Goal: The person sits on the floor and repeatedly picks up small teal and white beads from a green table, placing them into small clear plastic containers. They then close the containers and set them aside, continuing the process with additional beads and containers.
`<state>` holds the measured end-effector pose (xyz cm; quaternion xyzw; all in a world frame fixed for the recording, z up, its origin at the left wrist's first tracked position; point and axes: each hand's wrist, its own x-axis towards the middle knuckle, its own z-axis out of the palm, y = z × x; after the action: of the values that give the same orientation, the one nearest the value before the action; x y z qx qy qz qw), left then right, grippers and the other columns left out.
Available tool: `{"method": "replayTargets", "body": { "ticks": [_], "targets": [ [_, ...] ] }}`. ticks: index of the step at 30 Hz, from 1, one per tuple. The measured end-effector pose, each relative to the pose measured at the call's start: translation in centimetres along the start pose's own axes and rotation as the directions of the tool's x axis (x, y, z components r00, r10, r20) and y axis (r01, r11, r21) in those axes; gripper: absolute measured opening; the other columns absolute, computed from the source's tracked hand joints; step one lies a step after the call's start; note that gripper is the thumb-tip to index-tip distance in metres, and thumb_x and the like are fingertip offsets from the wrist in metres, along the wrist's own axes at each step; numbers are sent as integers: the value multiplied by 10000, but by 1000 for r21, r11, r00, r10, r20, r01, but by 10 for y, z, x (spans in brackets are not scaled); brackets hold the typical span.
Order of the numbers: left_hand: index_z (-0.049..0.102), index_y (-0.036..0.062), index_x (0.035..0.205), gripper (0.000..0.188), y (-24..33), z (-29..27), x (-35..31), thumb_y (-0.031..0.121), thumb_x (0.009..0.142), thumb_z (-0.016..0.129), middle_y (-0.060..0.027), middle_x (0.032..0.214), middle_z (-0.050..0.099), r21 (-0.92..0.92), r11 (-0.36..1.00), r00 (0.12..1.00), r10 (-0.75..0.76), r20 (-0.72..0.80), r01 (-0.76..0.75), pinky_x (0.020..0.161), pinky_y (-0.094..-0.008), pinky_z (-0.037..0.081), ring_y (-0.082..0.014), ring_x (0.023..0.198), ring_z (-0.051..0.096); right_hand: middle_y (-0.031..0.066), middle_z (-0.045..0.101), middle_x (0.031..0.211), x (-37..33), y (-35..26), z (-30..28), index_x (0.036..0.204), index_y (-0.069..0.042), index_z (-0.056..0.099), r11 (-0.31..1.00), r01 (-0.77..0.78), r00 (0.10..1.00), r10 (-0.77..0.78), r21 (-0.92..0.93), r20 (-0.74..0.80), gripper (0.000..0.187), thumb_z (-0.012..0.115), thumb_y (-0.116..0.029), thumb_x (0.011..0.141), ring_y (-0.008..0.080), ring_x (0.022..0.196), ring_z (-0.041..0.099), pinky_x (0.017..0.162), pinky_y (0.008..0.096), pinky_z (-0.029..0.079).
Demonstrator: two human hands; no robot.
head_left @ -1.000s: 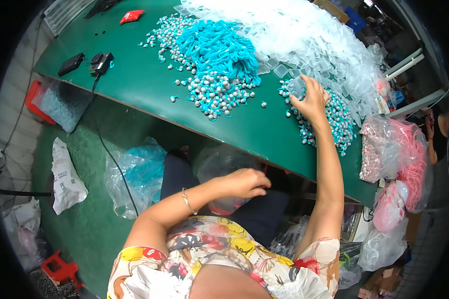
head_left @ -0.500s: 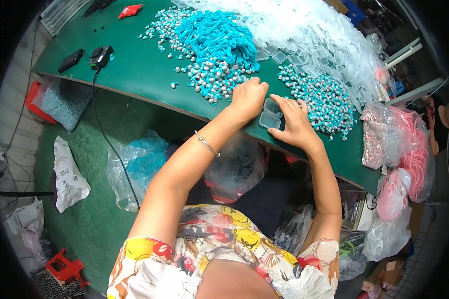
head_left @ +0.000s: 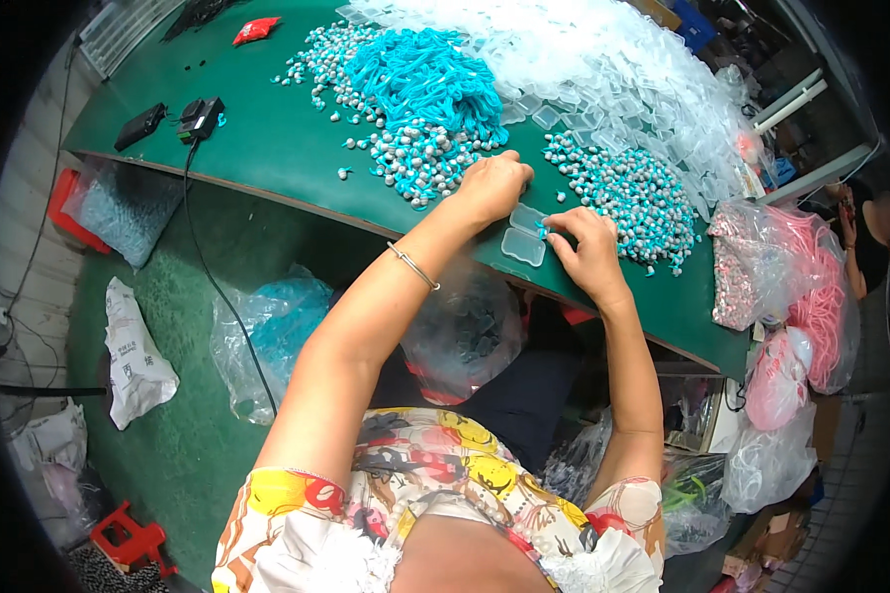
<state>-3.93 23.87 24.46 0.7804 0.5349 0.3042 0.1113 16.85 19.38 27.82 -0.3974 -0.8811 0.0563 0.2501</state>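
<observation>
A small clear plastic box [head_left: 523,247] lies open on the green table near its front edge, lid and base side by side. Over its right side my right hand [head_left: 591,249] bends with thumb and fingers pinched at a small teal piece [head_left: 544,230]. Beyond the box, my left hand [head_left: 496,185] is closed, fingertips turned down; what they hold, if anything, is hidden. Close to the left hand lies a heap of small grey-and-teal plugs [head_left: 420,163], with a pile of teal cords [head_left: 425,79] behind. Another heap of teal-and-grey plugs [head_left: 628,203] spreads to the right.
A large mound of clear plastic boxes [head_left: 603,79] covers the table's back right. Bags of pink cords [head_left: 819,296] hang at the right edge. A black device [head_left: 200,119] with a cable and a red packet [head_left: 256,30] lie on the left.
My right hand has shifted from gripping the box's right side to pinching a small teal piece above it. The box has moved slightly left and nearer; the left hand stays almost in place.
</observation>
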Motion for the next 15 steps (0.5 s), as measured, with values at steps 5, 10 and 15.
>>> {"method": "replayTargets", "body": {
  "ticks": [5,10,15],
  "targets": [
    [693,55,940,139,4,-2,-6,99,809,690,-160,931,657,-73,997,998,-30,-64,25,777,-471,530,-377,885,655,13,635,863,1,3,9,928,-139,712,1000,5,1000,-5,-30,-13,143,744,-139,788,216,891,617,852,400,374],
    [692,45,925,130,-1,-17,-36,52,795,686,-165,906,655,-156,988,996,-2,-93,-12,764,-462,521,-377,865,653,9,637,864,7,5,8,908,-140,710,999,-5,999,3,-47,-51,117,731,-133,793,218,898,616,854,409,372],
    [708,59,950,162,5,-25,-62,43,792,682,-155,893,641,-115,993,998,-36,-42,31,767,-453,519,-364,863,651,7,644,864,18,7,7,884,-139,699,984,70,997,-73,-164,-13,90,714,-123,797,215,896,618,856,417,372]
  ]
}}
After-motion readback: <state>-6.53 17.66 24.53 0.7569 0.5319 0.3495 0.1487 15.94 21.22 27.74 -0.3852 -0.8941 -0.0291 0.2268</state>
